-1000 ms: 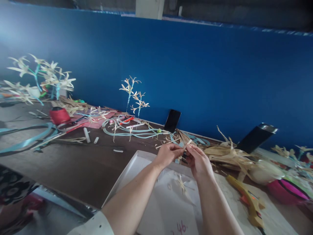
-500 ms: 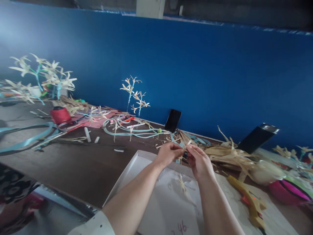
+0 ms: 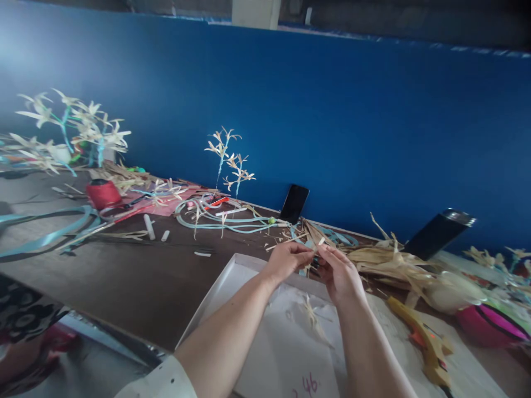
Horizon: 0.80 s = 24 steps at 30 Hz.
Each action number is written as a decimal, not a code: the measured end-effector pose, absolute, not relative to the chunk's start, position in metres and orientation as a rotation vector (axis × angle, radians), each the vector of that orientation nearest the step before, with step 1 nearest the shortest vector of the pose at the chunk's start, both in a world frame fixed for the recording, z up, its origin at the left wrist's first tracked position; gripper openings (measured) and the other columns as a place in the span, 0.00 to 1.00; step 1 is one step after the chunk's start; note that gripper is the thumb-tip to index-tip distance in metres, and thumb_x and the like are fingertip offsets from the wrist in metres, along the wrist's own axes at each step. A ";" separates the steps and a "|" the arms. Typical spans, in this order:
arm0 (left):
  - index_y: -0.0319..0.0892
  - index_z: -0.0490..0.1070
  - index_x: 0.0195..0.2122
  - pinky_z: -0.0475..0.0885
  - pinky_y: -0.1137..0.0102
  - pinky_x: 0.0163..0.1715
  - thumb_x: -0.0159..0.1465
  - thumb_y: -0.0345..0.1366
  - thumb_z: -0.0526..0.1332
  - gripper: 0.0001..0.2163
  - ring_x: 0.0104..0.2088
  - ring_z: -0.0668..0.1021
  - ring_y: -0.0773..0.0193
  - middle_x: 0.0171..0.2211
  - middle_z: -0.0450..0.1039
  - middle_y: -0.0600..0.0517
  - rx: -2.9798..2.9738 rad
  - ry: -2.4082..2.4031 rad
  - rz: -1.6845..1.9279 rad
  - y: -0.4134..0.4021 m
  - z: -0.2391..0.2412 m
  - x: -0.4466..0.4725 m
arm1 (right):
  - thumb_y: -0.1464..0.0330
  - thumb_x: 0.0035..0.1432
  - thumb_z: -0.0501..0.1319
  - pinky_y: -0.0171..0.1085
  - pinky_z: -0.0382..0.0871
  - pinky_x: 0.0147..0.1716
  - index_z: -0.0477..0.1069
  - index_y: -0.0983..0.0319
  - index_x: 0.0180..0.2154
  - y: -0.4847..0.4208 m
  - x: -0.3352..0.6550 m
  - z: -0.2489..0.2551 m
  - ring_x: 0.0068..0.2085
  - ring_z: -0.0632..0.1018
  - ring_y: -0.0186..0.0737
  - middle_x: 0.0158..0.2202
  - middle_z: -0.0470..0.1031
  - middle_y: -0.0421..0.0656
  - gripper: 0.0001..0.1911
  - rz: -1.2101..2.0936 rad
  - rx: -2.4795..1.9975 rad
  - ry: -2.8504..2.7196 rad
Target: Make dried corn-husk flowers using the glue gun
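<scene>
Over the far edge of a white shallow box [image 3: 226, 282], my left hand [image 3: 288, 260] and my right hand [image 3: 340, 273] meet with fingers pinched close together. What the left fingers grip is too small to name. By the right fingertips shows a small white tip [image 3: 321, 241], and a small dark piece [image 3: 316, 260] sits between the hands; most of it is hidden. A pale, thin-petalled flower [image 3: 310, 315] of dry husk lies inside the box below the hands.
A yellow glue gun [image 3: 423, 337] lies on paper at right, near dry husks [image 3: 385, 260] and a pink pouch [image 3: 489, 325]. A phone [image 3: 294, 203] and a dark flask [image 3: 437, 235] lean toward the blue wall. Husk flowers [image 3: 85, 130], red thread [image 3: 103, 194] and blue tubing [image 3: 232, 224] are leftward.
Both hands stay nearly in place, fingers still pinched together. The view has shifted very slightly; nothing else visibly moved.
</scene>
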<state>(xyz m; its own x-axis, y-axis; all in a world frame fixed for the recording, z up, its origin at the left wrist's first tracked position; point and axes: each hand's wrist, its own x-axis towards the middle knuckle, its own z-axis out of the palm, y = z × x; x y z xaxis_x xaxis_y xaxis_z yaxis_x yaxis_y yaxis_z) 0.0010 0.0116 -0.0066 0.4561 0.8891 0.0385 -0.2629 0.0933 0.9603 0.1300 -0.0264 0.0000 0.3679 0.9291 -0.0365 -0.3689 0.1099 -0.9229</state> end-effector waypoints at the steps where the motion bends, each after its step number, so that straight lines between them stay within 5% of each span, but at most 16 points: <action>1: 0.35 0.75 0.32 0.62 0.75 0.23 0.46 0.45 0.68 0.18 0.21 0.67 0.73 0.23 0.70 0.52 1.178 0.673 0.958 0.012 -0.007 0.001 | 0.65 0.36 0.72 0.25 0.59 0.16 0.75 0.62 0.29 -0.026 0.130 0.000 0.21 0.67 0.26 0.22 0.70 0.36 0.15 1.071 -1.048 -0.663; 24: 0.35 0.75 0.31 0.62 0.74 0.25 0.45 0.44 0.69 0.18 0.21 0.68 0.73 0.23 0.70 0.52 1.096 0.682 0.944 0.013 -0.009 0.003 | 0.67 0.36 0.73 0.24 0.56 0.15 0.74 0.63 0.28 -0.025 0.129 -0.002 0.21 0.65 0.25 0.23 0.69 0.35 0.14 1.068 -0.993 -0.623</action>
<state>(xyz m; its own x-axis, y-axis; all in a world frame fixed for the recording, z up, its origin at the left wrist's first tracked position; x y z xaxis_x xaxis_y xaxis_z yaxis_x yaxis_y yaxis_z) 0.0034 0.0134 -0.0093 0.4547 0.8906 -0.0105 -0.2895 0.1589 0.9439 0.1287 -0.0246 -0.0019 0.3831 0.9230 -0.0354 -0.4236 0.1415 -0.8947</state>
